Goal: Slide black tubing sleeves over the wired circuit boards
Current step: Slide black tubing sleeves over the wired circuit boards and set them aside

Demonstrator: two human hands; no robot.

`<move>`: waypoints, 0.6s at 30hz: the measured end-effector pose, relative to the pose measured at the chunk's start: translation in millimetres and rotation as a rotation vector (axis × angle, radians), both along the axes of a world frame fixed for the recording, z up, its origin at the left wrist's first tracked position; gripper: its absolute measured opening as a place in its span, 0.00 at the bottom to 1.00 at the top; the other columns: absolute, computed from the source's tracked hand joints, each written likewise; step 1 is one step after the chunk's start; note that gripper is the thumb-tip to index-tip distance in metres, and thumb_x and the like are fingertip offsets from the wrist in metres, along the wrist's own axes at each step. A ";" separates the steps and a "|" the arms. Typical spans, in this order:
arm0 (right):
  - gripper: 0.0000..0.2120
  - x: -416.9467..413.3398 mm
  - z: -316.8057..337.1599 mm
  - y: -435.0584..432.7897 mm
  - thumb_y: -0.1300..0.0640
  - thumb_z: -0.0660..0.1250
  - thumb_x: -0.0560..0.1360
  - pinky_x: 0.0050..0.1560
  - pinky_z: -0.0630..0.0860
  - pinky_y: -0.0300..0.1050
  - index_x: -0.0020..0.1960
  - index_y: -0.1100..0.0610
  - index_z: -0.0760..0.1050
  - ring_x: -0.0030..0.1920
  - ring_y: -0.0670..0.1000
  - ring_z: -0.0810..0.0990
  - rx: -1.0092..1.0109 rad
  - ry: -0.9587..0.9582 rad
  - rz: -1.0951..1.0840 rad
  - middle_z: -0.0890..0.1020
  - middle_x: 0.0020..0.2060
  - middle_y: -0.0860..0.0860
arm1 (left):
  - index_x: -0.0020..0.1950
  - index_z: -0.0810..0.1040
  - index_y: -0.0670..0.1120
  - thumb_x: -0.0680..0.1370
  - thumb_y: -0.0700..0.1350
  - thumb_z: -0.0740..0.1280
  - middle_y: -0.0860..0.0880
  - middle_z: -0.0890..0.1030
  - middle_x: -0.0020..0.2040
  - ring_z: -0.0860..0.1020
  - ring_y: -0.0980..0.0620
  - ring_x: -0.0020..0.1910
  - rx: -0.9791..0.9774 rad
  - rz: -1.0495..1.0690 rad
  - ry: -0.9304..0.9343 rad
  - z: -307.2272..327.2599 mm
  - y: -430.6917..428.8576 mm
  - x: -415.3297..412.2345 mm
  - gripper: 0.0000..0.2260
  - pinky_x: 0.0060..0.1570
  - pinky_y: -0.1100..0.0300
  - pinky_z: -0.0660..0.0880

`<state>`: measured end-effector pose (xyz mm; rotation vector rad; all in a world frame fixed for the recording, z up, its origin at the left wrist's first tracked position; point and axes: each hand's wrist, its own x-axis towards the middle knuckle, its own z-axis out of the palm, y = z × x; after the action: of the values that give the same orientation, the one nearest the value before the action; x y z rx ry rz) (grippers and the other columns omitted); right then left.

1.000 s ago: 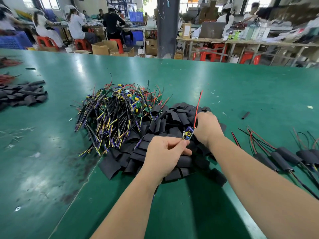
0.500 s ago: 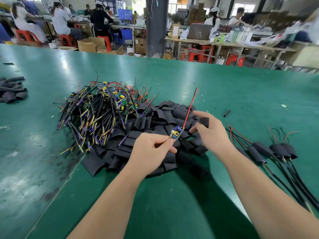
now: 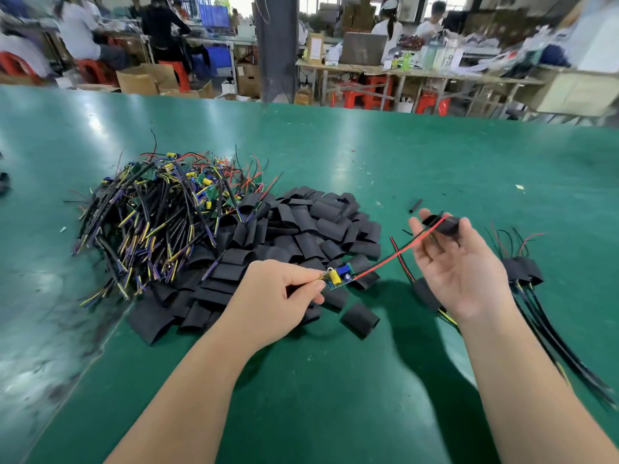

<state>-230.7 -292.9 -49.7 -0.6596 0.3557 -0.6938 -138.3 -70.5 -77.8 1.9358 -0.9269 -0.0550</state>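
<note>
A small green circuit board (image 3: pixel 340 275) carrying a yellow capacitor and a blue part is hanging just above the heap of flat black tubing sleeves (image 3: pixel 301 229), with the left hand (image 3: pixel 271 303) pinching its near end. Its red and black wires (image 3: pixel 395 254) are reaching up to a single black sleeve (image 3: pixel 447 225), which the right hand (image 3: pixel 459 272) is pinching at its fingertips.

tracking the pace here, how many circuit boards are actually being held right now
1. The circuit board is pinched by the left hand, its red wire reaching the right hand, which holds a black sleeve. The rest lie in the pile.
</note>
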 end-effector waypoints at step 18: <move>0.08 -8.2 12.7 11.9 0.57 0.60 0.78 0.43 0.79 0.39 0.57 0.54 0.72 0.51 0.54 0.84 -0.332 0.031 0.105 0.85 0.49 0.55 | 0.50 0.85 0.48 0.76 0.40 0.69 0.65 0.80 0.30 0.71 0.62 0.22 0.018 0.012 0.021 4.6 1.6 -1.8 0.07 0.24 0.74 0.63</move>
<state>-239.0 -280.9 -37.0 -0.9981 0.2331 -0.6484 -140.1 -68.9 -73.2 1.9539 -0.9040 -0.0772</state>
